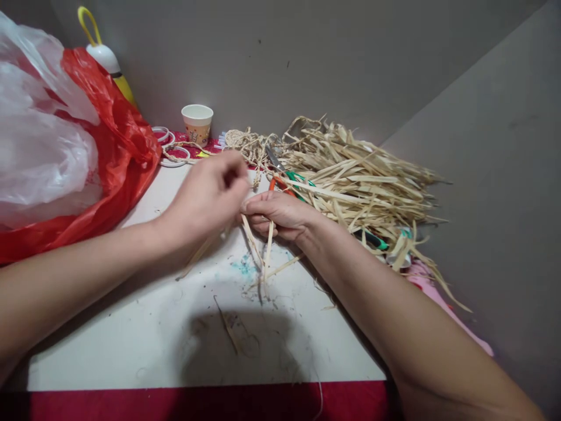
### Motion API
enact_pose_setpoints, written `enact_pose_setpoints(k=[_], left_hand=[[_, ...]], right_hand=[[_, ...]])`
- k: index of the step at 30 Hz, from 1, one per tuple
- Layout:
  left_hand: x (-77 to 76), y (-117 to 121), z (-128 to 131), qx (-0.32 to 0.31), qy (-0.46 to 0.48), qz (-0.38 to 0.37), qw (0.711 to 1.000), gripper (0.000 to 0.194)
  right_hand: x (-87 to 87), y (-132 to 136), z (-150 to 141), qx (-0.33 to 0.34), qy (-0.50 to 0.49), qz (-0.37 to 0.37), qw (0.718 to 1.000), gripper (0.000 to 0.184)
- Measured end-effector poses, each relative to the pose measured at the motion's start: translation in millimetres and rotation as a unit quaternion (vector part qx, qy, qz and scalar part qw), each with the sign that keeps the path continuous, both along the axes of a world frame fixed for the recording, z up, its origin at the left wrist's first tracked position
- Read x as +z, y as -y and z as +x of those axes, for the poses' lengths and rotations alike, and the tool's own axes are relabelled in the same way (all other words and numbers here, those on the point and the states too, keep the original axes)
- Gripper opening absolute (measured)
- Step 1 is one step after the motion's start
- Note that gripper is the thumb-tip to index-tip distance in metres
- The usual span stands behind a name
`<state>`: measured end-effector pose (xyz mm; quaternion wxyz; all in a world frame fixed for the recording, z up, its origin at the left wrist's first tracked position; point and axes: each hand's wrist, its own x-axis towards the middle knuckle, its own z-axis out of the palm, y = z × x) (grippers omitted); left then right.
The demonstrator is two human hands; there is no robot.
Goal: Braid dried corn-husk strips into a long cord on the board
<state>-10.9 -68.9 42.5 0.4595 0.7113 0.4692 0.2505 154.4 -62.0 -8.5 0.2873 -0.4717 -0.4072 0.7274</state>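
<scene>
The left forearm (pixel 87 266) is bare and enters from about half past eight, pointing toward two o'clock. Its wrist (pixel 160 231) is almost straight. The left hand (pixel 214 190) shows its back upward; its fingers (pixel 232 158) are curled toward the thumb, and the tips are slightly blurred. The right forearm (pixel 372 298), also bare, comes from between four and five o'clock and points toward ten. The right hand (pixel 280 213) is near the centre, its thumb (pixel 260 202) stretched toward nine o'clock, pressing above the folded lower fingers (pixel 263 225). The two hands are close; whether they touch, I cannot tell.
</scene>
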Motion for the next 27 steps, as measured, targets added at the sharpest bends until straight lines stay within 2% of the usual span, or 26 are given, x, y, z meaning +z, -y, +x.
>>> enact_pose_setpoints(k=[1,2,3,5,7,9,13,20,24,27], left_hand=[[-3.2,-13.4,1.0,0.060,0.043,0.004,0.997,0.010],[-7.9,-24.8,1.8,0.091,0.072,-0.033,0.993,0.011],[-13.4,-33.4,2.2,0.094,0.084,-0.122,0.984,0.009],[-24.4,-41.5,2.4,0.042,0.111,-0.276,0.954,0.006],[-31.8,-40.2,2.6,-0.021,0.130,-0.356,0.925,0.008],[-34.5,-35.3,3.6,-0.055,0.132,-0.364,0.920,0.011],[-32.6,-31.1,6.2,-0.074,0.077,-0.321,0.941,0.013],[-32.3,-38.0,2.4,-0.120,0.001,-0.246,0.962,0.013],[-29.5,-35.9,3.3,-0.104,-0.040,-0.209,0.971,0.014],[-27.4,-33.5,5.3,-0.106,-0.045,-0.230,0.966,0.020]], right_hand=[[0.4,-0.5,0.3,0.002,-0.002,-0.007,1.000,0.010],[0.9,-0.9,0.6,0.004,-0.003,-0.014,1.000,0.009],[1.3,-1.3,0.8,0.008,-0.002,-0.016,1.000,0.008],[2.0,-1.8,1.4,0.005,-0.004,-0.010,1.000,0.008],[2.2,-2.1,2.1,0.003,-0.006,-0.005,1.000,0.009],[1.8,-2.5,2.9,0.007,-0.009,-0.004,1.000,0.013],[0.8,-3.1,4.5,0.028,-0.010,-0.001,1.000,0.022],[2.0,-1.6,6.7,0.065,0.038,0.030,0.997,0.012],[6.1,0.1,7.7,0.094,0.141,0.101,0.980,0.015],[10.2,3.0,6.8,0.109,0.260,0.176,0.943,0.017]])
